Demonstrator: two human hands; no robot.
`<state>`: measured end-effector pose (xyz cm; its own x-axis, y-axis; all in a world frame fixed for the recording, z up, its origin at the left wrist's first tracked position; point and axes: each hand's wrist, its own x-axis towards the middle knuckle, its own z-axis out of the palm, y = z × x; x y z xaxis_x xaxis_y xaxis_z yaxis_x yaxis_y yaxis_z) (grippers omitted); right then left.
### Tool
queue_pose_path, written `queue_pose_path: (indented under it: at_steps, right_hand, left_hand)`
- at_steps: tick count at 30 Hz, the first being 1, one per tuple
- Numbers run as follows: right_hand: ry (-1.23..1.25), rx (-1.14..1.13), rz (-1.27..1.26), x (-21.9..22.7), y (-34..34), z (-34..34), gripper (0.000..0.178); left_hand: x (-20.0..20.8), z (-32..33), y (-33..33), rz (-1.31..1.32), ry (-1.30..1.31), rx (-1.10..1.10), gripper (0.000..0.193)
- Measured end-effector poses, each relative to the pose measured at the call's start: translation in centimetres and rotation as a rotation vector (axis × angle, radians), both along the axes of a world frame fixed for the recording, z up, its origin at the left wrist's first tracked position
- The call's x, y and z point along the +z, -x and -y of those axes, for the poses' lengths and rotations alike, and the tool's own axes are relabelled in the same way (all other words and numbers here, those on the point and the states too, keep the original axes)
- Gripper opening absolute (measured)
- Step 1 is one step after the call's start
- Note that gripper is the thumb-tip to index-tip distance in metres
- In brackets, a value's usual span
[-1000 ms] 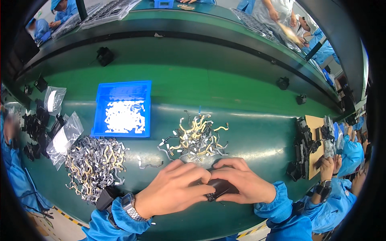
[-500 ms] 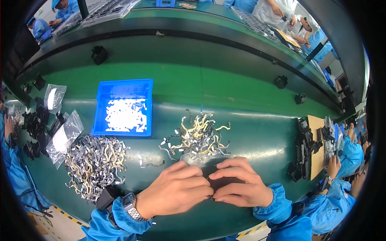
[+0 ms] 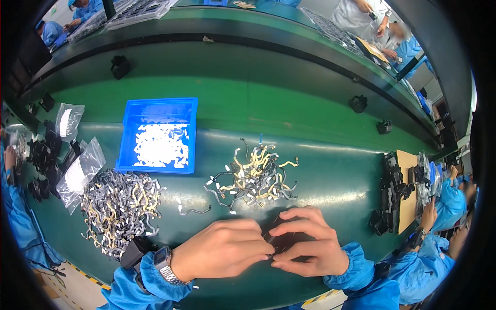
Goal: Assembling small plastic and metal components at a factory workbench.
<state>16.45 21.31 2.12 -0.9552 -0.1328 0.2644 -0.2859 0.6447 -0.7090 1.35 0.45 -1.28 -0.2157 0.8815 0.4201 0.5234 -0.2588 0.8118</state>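
Observation:
My left hand (image 3: 222,251) is closed, its fingers curled and its fingertips pressed together. Opposite it, my right hand (image 3: 312,248) pinches with thumb and a fingertip, the other fingers arched above. The fingertips of both hands meet around a tiny dark piece (image 3: 270,256), mostly covered and too small to name. Just beyond them lies a loose pile of short yellow and grey-black cables (image 3: 258,173) with small connectors. One single dark cable (image 3: 196,211) with a white tag rests to its left.
A large heap of similar cables (image 3: 121,209) sits at the left. Behind it stands a blue bin (image 3: 120,150) holding small white pieces. Clear plastic bags (image 3: 85,170) and black parts (image 3: 44,150) lie far left. Black parts (image 3: 390,191) line a cardboard sheet (image 3: 408,199) at right. Co-workers (image 3: 418,263) sit nearby.
My right hand's upper fingers have lifted and spread a little, while the thumb and fingertip pinch stays near the left fingertips. The view has shifted slightly.

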Motion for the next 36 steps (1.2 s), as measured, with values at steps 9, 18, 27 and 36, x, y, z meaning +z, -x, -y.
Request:
queue_pose_path:
  at_steps: [9, 18, 27, 36]
  right_hand:
    - [-0.357, 0.066, -0.314, 0.9, -0.4, -0.8, 0.023]
    - [-0.261, -0.015, -0.401, 0.1, -0.3, -0.1, 0.026]
    - [-0.27, 0.035, -0.362, 0.1, -0.4, -0.3, 0.029]
    - [-0.223, -0.013, -0.316, 0.0, -0.2, 0.3, 0.024]
  left_hand:
    - [0.5, -0.3, 0.3, 0.079, 0.004, 0.04, 0.015]
    - [0.7, -0.2, 0.2, 0.124, -0.01, 0.069, 0.015]
    - [0.6, -0.2, 0.4, 0.149, -0.04, 0.047, 0.013]
    - [0.4, -0.3, 0.4, 0.147, -0.028, 0.068, 0.014]
